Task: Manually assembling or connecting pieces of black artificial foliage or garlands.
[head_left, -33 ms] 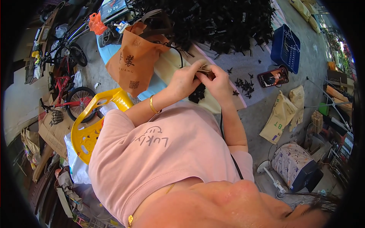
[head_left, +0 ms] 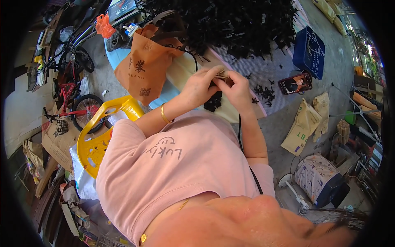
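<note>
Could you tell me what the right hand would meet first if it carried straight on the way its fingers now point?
The right hand points toward the left hand, and both already pinch the same small tan piece. It would probably press into the left hand's fingers at once, though depth there is hard to judge.

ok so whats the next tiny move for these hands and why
Probably press the two pieces fully together: both the left hand and the right hand pinch a small tan-and-dark part between them, right above a small pile of black parts.

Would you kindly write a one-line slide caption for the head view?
Left hand and right hand together pinch a small part above a heap of black pieces, brown bag alongside.
</note>
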Demonstrator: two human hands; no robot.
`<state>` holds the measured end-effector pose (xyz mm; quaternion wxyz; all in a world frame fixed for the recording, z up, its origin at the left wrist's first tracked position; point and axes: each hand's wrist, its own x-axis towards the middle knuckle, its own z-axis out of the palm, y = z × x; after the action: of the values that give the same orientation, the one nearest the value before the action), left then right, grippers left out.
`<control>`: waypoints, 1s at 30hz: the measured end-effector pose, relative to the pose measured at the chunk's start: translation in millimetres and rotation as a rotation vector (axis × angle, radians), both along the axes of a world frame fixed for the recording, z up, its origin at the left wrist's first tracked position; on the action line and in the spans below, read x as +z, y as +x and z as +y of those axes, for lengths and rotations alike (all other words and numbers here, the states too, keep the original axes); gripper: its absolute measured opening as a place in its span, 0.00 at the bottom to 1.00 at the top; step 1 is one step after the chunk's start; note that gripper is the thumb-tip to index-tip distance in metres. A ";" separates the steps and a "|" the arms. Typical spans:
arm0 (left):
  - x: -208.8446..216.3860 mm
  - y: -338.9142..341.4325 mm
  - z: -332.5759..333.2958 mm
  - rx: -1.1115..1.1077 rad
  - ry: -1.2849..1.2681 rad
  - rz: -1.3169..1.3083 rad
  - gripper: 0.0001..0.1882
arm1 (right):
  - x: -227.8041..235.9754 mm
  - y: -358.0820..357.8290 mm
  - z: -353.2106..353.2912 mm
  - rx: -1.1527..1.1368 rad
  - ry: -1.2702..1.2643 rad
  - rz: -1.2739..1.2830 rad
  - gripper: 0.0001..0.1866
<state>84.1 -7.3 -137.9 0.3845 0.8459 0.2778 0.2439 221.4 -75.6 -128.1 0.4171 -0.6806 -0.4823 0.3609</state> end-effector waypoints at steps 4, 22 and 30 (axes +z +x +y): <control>3.8 -13.5 20.9 -0.119 -0.271 -0.152 0.24 | -4.5 17.3 -7.5 -0.079 0.164 0.215 0.06; -13.4 -7.9 12.8 -0.071 -1.148 -0.345 0.14 | -2.3 4.6 -12.6 -0.033 0.096 0.471 0.06; -5.8 -6.4 3.7 -0.012 -0.948 -0.425 0.11 | -3.9 -1.2 -17.2 0.013 0.110 0.184 0.06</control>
<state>77.7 -3.6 -143.7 0.7749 0.5120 0.2687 0.2555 220.2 -92.8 -132.0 0.4941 -0.6175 -0.4652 0.3977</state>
